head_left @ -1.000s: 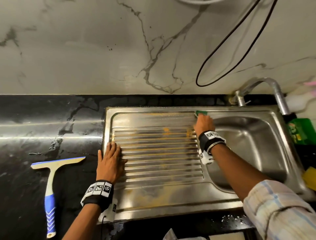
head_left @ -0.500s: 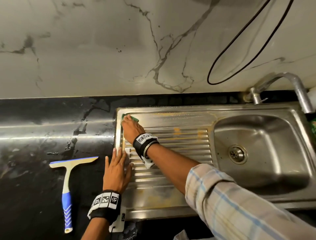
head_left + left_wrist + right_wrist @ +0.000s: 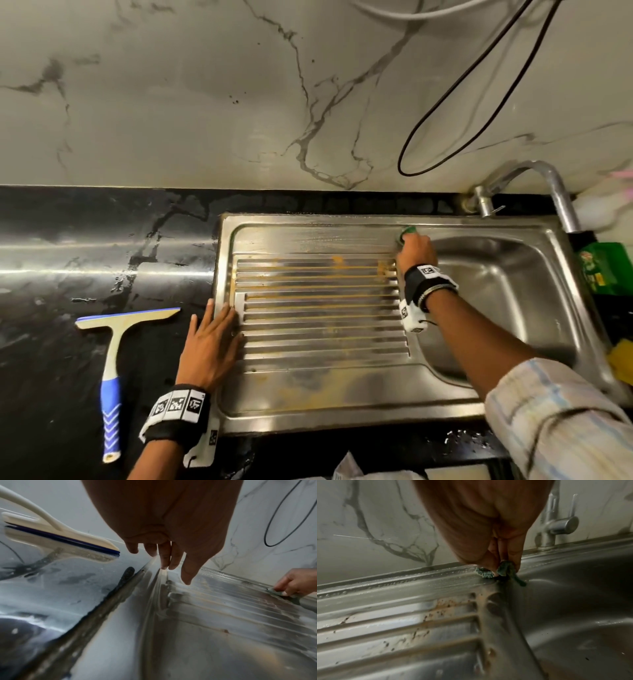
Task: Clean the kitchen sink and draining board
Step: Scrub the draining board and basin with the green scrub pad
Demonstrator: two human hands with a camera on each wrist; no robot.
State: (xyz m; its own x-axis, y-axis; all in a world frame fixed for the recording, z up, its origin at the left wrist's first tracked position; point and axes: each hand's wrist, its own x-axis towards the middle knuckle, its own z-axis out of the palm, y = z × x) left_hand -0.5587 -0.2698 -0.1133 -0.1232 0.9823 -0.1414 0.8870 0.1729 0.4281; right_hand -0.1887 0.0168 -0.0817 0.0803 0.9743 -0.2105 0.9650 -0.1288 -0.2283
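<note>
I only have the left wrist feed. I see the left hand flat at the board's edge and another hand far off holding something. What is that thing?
Observer: A green scouring pad, pinched by the right hand at the back strip of the draining board, right beside the basin.
Operator: Is the ribbed part clean yet?
Observer: No. The head view shows orange-brown residue along the ribs.
Operator: My view cuts off the squeegee. Where's its handle?
Observer: The squeegee lies on the black counter to the left of the left hand, blue handle pointing toward the person.
</note>
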